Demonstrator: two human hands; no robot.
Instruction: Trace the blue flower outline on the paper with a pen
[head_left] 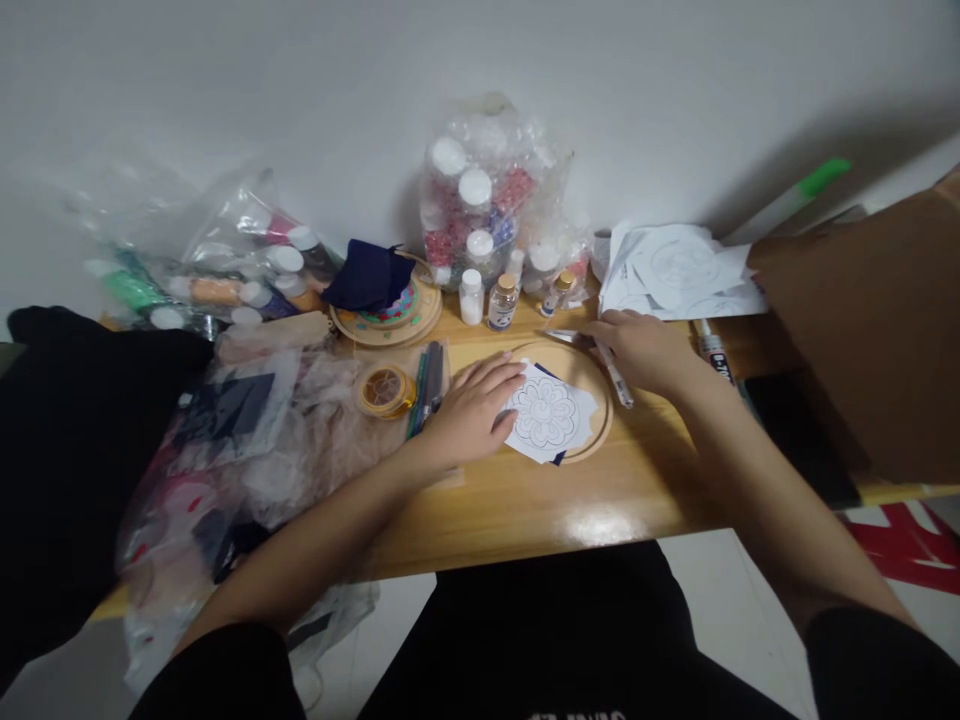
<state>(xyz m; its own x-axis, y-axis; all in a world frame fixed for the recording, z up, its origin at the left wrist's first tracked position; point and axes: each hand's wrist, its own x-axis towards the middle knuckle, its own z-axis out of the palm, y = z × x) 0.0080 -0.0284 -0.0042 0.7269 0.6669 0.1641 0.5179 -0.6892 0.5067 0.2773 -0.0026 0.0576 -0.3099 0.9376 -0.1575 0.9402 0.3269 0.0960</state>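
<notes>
My left hand [476, 408] lies with fingers stretched over the left edge of a cut paper pattern [546, 412] with a flower drawn on it. Dark blue fabric [559, 459] peeks out from under the paper, and both lie on a round wooden hoop [602, 425]. Just right of the hoop, my right hand [637, 345] is closed, its fingertips partly hidden. A pointed metal piece [568, 336] and a slim white piece [616, 380] stick out by its fingers; whether they are one tool I cannot tell.
Small bottles [502, 302] stand behind the hoop, before a bag of bead jars [480, 190]. Left are pens [427, 385], a yellow spool [385, 390], another hoop [427, 310] and plastic bags [277, 470]. Right are papers [679, 265], a glue tube [715, 352] and a cardboard box [862, 340].
</notes>
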